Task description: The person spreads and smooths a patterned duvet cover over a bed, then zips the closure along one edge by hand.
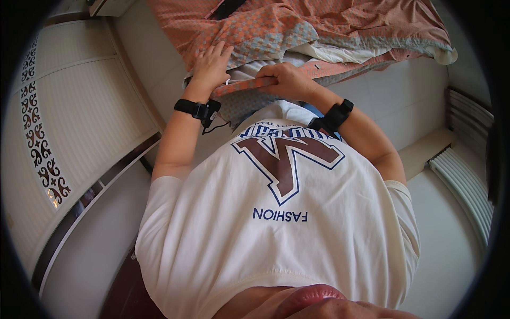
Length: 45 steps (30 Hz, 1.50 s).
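Note:
An orange and grey-blue patterned fabric cover lies before me, its near side parted. Within the gap shows pale grey-white bedding, with a white cloth bulging out farther right. My left hand rests palm down on the left part of the cover, fingers spread and pointing away from me. A small white piece shows by its thumb; what it is I cannot tell. My right hand pinches the orange lower edge of the opening between thumb and curled fingers. Black straps with devices circle both wrists.
A dark object lies on the cover at the top. Pale cabinet doors with a scroll-cut strip stand at left. On the right are a white radiator and a dark slatted piece. Light tiled floor surrounds the bed.

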{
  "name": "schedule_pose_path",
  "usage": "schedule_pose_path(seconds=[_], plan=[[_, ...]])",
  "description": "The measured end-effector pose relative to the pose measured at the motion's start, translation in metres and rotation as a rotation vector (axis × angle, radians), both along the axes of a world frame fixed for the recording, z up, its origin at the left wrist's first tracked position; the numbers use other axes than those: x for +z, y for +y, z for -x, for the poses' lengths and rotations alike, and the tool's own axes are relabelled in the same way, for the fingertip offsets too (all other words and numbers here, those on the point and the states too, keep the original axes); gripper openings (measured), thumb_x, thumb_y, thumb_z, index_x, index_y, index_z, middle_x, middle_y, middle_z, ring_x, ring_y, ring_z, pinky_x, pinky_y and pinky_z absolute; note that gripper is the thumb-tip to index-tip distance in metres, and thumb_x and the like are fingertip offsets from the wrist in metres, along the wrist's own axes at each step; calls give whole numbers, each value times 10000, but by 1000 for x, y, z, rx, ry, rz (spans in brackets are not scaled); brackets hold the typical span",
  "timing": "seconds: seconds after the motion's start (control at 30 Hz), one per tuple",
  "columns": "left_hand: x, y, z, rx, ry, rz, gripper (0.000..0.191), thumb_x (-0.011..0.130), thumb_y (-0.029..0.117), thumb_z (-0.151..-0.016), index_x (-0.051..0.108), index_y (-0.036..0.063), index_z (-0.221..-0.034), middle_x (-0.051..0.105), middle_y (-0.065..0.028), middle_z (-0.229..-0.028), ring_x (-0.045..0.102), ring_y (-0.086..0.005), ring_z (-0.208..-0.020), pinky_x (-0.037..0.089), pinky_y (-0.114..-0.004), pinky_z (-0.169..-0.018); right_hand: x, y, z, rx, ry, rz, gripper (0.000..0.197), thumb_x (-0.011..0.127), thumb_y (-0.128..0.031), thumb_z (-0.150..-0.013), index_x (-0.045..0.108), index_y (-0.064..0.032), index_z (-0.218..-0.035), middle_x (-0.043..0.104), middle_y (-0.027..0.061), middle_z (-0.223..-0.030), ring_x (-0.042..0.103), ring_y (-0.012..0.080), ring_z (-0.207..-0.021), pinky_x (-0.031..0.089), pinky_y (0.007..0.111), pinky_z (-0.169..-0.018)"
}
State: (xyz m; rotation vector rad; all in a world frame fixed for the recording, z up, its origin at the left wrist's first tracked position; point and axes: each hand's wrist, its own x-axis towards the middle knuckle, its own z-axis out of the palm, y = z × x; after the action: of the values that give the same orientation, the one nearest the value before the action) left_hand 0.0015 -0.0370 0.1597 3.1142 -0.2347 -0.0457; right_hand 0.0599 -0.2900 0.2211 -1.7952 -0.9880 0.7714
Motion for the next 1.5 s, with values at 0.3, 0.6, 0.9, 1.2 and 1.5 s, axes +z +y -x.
schedule_pose_path(seconds=[0.3, 0.6, 0.9, 1.2, 1.5], plan=[[14, 23, -9, 676, 204, 956, 225, 567, 165, -916, 677, 36, -1064, 701, -115, -967, 671, -183, -808, 528, -312, -727, -29, -6, -6, -12, 109, -120, 213, 576, -138, -913, 637, -38, -1091, 672, 173, -941, 643, 340, -861, 498, 389, -746], [62, 3, -12, 826, 572, 1980, 264, 562, 202, -954, 625, -13, -1094, 699, -104, -980, 682, -170, -801, 567, -301, -705, -21, 0, -7, 9, 101, -51, 218, 598, -110, -891, 639, -34, -1092, 674, 169, -971, 646, 318, -889, 498, 361, -789], [75, -15, -6, 636, 601, 1844, 277, 695, 177, -883, 633, -26, -1062, 682, -48, -908, 646, -117, -759, 525, -234, -671, -10, 2, -3, 7, -41, -191, 259, 602, -73, -855, 641, -69, -1111, 673, 138, -963, 642, 317, -889, 511, 378, -786], [75, -54, -3, 321, 437, 1259, 205, 627, 102, -884, 631, 5, -1064, 615, 15, -863, 544, -47, -721, 450, -206, -624, -7, 2, -2, -142, -769, -356, 194, 635, -52, -707, 649, -102, -894, 645, 43, -892, 626, 254, -832, 524, 346, -727], [74, -57, 2, 403, 574, 1444, 209, 591, 74, -882, 619, 9, -1079, 584, 30, -828, 498, -33, -670, 409, -191, -589, -22, 2, 1, -309, -661, -312, 180, 670, -22, -691, 652, -105, -850, 631, 49, -935, 627, 275, -843, 524, 368, -719]])
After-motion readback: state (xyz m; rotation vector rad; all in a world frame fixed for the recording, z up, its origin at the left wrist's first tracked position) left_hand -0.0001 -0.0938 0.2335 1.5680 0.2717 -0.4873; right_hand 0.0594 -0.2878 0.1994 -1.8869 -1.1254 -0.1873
